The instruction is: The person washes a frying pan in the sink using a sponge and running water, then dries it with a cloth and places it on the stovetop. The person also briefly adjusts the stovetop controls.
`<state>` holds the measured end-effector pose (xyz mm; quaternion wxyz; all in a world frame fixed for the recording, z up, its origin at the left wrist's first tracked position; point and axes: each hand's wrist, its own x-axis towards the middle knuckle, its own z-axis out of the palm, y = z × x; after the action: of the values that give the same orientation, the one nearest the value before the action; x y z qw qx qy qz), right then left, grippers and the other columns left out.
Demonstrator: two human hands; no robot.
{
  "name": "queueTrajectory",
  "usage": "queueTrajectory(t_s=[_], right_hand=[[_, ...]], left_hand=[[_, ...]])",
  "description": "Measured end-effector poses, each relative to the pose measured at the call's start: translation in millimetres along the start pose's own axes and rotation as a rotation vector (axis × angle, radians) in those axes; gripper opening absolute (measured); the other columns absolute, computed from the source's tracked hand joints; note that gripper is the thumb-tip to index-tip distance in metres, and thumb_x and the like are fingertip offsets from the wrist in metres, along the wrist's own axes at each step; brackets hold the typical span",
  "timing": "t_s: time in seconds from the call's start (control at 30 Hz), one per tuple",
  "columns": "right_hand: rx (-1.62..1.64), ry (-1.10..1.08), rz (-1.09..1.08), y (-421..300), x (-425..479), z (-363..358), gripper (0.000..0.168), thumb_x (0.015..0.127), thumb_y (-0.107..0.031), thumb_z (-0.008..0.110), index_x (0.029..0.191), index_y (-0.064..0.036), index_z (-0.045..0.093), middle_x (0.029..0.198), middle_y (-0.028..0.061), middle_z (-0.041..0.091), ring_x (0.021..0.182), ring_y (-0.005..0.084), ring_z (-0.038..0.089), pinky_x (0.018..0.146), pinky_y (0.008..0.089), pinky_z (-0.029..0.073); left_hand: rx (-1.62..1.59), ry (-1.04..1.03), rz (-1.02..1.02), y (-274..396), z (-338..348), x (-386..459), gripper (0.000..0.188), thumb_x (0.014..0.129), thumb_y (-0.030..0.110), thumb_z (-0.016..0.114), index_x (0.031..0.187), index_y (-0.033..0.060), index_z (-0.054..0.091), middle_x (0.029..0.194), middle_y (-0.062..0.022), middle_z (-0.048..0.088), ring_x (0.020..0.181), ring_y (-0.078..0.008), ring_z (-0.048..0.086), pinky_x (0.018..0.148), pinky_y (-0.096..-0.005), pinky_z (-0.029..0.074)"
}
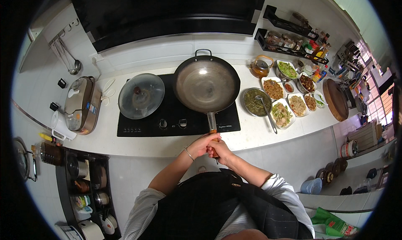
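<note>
A large steel wok [206, 89] sits over the right side of the black glass cooktop [163, 131], and nothing shows inside it. Its wooden handle [214, 152] points towards me. Both hands are closed around that handle: my left hand [203, 144], with a bangle at the wrist, and my right hand [222, 150] just below and to the right. To the left of the wok, a domed glass lid [141, 97] with a brown knob covers the other burner. What lies under the lid cannot be made out. Two control knobs [163, 123] stand at the cooktop's front.
Right of the cooktop stand a metal bowl of greenish soup [251, 106] with a ladle [267, 114], several dishes of food [273, 88], a glass teapot [260, 67] and a round wooden chopping board [336, 100]. A rice cooker [82, 104] is at left. The range hood [169, 13] overhangs behind.
</note>
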<state>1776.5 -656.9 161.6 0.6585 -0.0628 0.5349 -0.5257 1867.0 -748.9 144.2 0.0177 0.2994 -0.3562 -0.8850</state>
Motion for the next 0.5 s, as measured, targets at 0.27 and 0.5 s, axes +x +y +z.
queueTrajectory(t_s=[0.27,0.5], right_hand=[[0.063,-0.034,0.045,-6,1,3,0.011,0.086,-0.012,0.061,0.085,-0.009,0.05,0.07,0.0006,0.051,0.054,0.01,0.047,0.048,0.025,0.039],[0.123,-0.067,0.059,1,8,11,0.012,0.086,-0.013,0.062,0.085,-0.01,0.05,0.071,0.0009,0.051,0.055,0.011,0.048,0.049,0.0254,0.042]], left_hand=[[0.0,0.044,-0.005,1,-3,4,0.028,0.094,0.038,0.058,0.096,0.0105,0.062,0.074,0.0025,0.056,0.05,-0.0063,0.044,0.043,-0.0205,0.034],[0.063,0.04,-0.032,8,-14,-3,0.032,0.093,0.041,0.058,0.098,0.0098,0.063,0.075,0.0028,0.056,0.051,-0.0062,0.042,0.044,-0.0209,0.033]])
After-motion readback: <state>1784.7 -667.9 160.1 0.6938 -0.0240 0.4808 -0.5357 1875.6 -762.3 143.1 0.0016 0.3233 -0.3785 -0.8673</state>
